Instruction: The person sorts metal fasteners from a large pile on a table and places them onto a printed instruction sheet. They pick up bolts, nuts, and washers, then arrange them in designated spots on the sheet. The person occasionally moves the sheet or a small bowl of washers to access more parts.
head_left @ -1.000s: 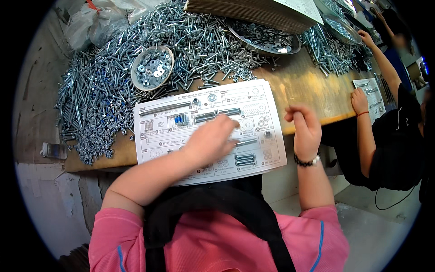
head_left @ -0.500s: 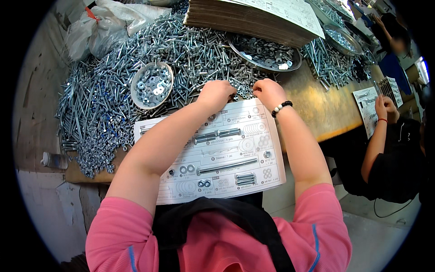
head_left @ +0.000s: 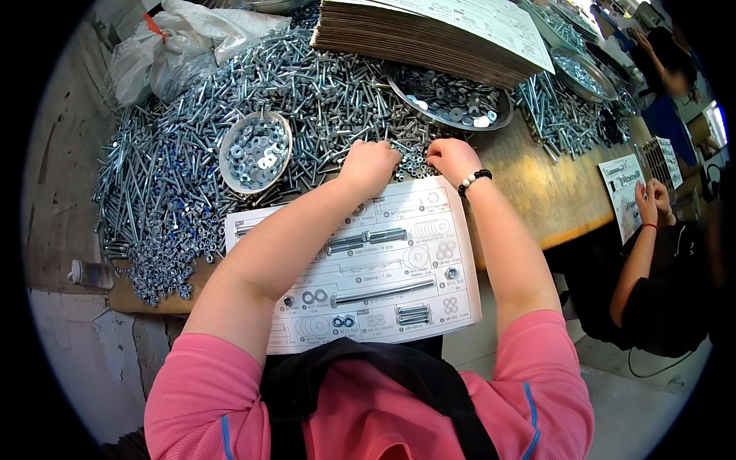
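My left hand (head_left: 371, 165) is curled closed at the left side of a small heap of hex nuts (head_left: 412, 164). Opposite it, my right hand (head_left: 454, 159), with a black-and-white bead bracelet on the wrist, is closed at the heap's right side. Both sets of fingertips are hidden, so what they hold does not show. Below the hands lies a white printed card (head_left: 368, 268) with part drawings. On it rest a long bolt (head_left: 383, 292), thicker bolts (head_left: 366, 241), a group of shorter bolts (head_left: 414, 313), a pair of nuts (head_left: 343, 321) and a single nut (head_left: 451, 273).
Loose bolts (head_left: 176, 130) cover the table's left and middle. A bowl of washers (head_left: 255, 153) stands among them, and a metal pan (head_left: 491, 123) holds more. Behind is a stack of cards (head_left: 414, 42). At right, another person's hands (head_left: 652, 201) are above a card (head_left: 622, 192).
Both hands stay beside the nuts, with small shifts of the fingers. The view has tilted slightly. The parts on the card look the same.
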Motion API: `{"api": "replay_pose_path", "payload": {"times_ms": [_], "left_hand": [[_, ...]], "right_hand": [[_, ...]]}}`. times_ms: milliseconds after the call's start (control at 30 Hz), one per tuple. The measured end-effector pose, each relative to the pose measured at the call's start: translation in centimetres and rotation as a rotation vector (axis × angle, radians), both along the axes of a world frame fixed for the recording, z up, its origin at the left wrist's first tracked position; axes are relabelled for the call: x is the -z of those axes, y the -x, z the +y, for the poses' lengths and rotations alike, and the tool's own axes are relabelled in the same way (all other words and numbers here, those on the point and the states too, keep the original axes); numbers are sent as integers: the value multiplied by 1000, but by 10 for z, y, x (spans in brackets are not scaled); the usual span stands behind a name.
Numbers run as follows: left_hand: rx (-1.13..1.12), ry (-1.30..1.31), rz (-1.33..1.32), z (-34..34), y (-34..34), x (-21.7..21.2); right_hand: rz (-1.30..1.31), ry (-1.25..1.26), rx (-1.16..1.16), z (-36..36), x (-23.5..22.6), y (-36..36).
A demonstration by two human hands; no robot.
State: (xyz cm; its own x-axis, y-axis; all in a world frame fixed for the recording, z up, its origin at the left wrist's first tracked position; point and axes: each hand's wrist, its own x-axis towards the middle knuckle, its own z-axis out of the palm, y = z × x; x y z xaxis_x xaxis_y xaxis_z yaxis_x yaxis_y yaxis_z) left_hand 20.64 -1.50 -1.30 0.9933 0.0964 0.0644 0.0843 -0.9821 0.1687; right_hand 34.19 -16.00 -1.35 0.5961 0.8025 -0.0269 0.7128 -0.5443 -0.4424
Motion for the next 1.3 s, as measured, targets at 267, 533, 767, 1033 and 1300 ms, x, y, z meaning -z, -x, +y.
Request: {"api": "replay_pose_path", "payload": {"times_ms": [267,533,767,1033,1300], "left_hand": [[-19,33,-5,-2,5,-5],[34,16,-33,1,11,-5],[152,-3,7,5,11,-6],[304,-10,16,18,9,-8],[132,107,-23,-7,18,-29]], "right_hand": [[14,-36,-38,-6,-2,-1],[-50,32,-162,3,-4,0],[-53,-235,-19,-27,-24,20],[100,-222,5,-128,-42,96],[9,-201,-127,-161,-39,147]]}}
